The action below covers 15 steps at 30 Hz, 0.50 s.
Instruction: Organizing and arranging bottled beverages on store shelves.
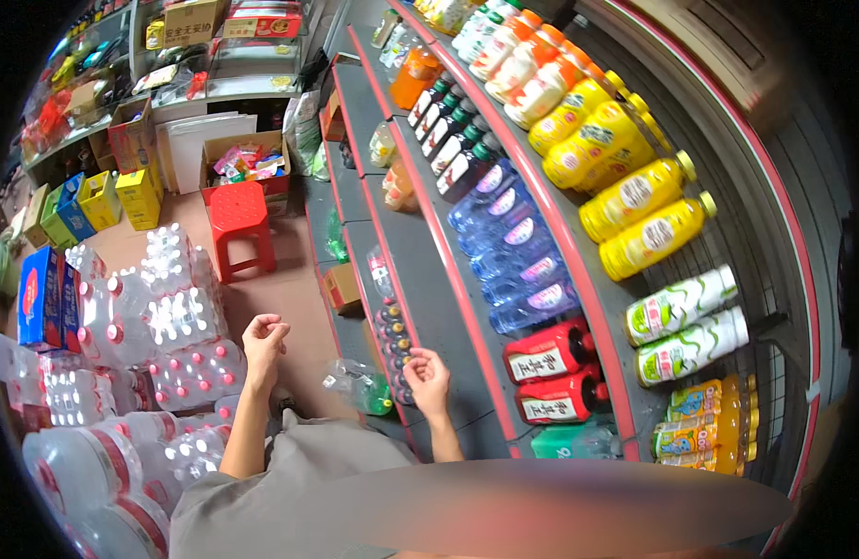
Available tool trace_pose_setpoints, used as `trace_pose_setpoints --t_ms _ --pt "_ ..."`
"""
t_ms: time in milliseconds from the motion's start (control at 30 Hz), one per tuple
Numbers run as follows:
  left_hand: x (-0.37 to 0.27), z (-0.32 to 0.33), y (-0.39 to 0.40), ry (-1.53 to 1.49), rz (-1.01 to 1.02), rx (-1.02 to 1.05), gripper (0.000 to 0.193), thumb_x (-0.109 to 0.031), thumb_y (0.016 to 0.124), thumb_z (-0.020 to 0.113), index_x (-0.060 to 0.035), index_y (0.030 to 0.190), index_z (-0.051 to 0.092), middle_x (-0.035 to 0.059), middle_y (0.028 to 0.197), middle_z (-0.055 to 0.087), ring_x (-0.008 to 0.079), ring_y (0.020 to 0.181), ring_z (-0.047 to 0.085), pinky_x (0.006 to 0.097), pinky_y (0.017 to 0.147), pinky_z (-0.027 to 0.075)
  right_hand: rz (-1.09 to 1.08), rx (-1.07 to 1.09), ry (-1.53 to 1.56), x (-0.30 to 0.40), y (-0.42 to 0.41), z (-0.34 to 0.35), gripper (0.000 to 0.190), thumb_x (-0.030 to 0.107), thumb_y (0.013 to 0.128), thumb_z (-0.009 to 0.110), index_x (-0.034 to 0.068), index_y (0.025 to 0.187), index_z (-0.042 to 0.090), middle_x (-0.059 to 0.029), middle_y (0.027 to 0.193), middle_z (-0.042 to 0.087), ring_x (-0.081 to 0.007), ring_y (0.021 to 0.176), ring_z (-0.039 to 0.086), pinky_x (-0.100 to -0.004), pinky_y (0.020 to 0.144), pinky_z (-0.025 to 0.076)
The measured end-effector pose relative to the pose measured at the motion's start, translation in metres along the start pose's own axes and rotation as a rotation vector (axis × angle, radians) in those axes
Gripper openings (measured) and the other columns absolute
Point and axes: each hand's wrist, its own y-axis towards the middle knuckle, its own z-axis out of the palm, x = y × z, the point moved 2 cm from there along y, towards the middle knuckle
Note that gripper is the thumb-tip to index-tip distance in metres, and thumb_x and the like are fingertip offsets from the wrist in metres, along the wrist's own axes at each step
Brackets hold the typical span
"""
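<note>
My left hand (265,344) is raised over the aisle floor (293,269), its fingers curled in and nothing visible in them. Over the lower shelves of the drinks rack, my right hand (428,383) has thumb and fingertips drawn together, also with nothing visible between them. Just left of it in the picture stands a row of small dark bottles (389,328) with yellowish and dark caps. A clear plastic bottle with a green cap (359,386) lies below that row. Red-labelled bottles (551,353) and blue-tinted bottles (523,258) fill part of the shelf to the right.
Shrink-wrapped water bottle packs (192,374) are stacked on the left, with a blue carton (39,299) on top. A red plastic stool (239,209) stands in the aisle before an open cardboard box (279,150) of packets. Yellow drink bottles (635,195) line the upper shelf.
</note>
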Motion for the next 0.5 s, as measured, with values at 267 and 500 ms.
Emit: trace_pose_setpoints --t_ms 267,500 --pt "-0.022 -0.118 0.023 -0.112 0.005 -0.339 0.017 -0.005 0.091 0.073 -0.0058 0.106 0.064 -0.0024 0.083 0.061 0.0054 0.064 0.056 0.0207 0.056 0.046 0.016 0.320 0.021 0.033 0.091 0.116 0.030 0.001 0.089 0.074 0.004 0.118 0.065 0.0017 0.086 0.065 -0.0039 0.075 0.060 -0.0194 0.067 0.050" --pt "-0.030 -0.242 -0.005 -0.230 0.090 -0.740 0.017 -0.011 0.095 0.070 -0.0025 0.109 0.065 0.0033 0.096 0.067 0.0114 0.079 0.061 0.0291 0.076 0.053 -0.038 0.745 -0.225 0.050 0.162 0.195 0.034 0.017 0.089 0.078 0.006 0.118 0.067 -0.0008 0.090 0.070 -0.0092 0.080 0.065 -0.0273 0.074 0.054"
